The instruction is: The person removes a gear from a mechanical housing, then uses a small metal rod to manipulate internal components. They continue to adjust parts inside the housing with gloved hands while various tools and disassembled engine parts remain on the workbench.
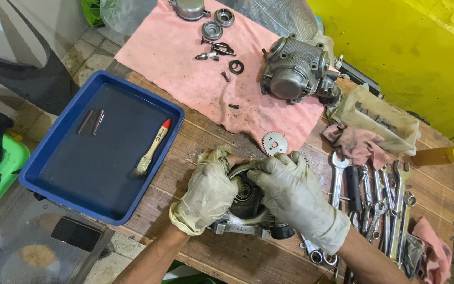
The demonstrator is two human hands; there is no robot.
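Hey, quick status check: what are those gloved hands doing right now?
Left hand and right hand both clamped on metal engine part on wooden bench. Sprocket gear just beyond; wrenches lie right.

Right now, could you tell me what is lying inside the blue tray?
Inside the blue tray lie two metal pins side by side and a paintbrush with a red-tipped handle. Nothing covers them; the tray's floor looks dark, and I cannot tell whether liquid is there.

A flat black rectangular phone (75,233) with a dark screen lies near left, below the table. A clear plastic bag (124,13) sits far left beside the pink cloth (185,63).
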